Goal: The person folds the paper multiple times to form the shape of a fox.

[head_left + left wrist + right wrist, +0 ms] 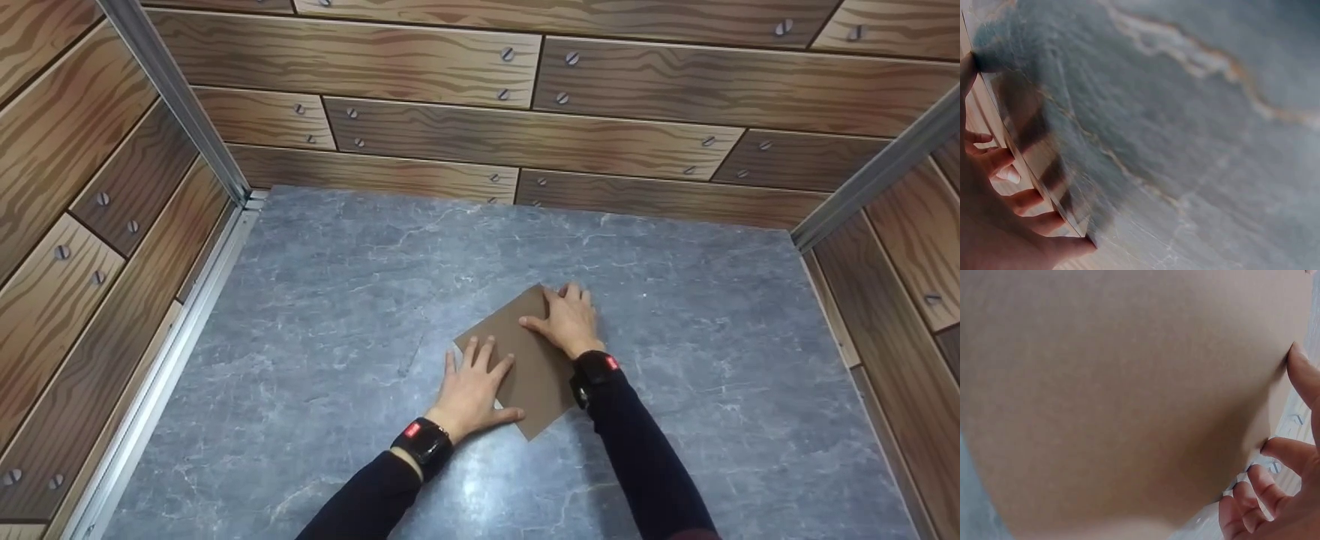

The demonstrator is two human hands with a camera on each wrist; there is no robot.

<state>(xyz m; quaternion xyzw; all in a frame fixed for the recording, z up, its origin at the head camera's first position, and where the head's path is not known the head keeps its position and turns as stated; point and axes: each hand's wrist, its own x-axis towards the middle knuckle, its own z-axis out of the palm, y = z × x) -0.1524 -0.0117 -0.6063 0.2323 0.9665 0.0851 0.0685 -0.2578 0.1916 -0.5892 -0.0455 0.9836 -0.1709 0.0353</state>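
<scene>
A brown sheet of paper or thin card (529, 367) lies at a slant on the grey marbled surface, a thin pale strip showing along its left edge. My left hand (469, 390) rests across that edge, fingers spread over the sheet and thumb near its lower corner. In the left wrist view the left fingers (1044, 222) lie along the edge, tips touching down. My right hand (571, 319) is at the upper right edge, thumb on the brown face. Seen from the right wrist, the right thumb (1304, 374) and forefinger are apart on the sheet, other fingertips along its border.
Wood-plank-patterned panels (420, 64) with printed screws wall in the marbled surface (337, 300) at the back and both sides. Grey metal posts (180, 97) stand at the back corners, and a pale metal rail (161, 390) runs along the left edge.
</scene>
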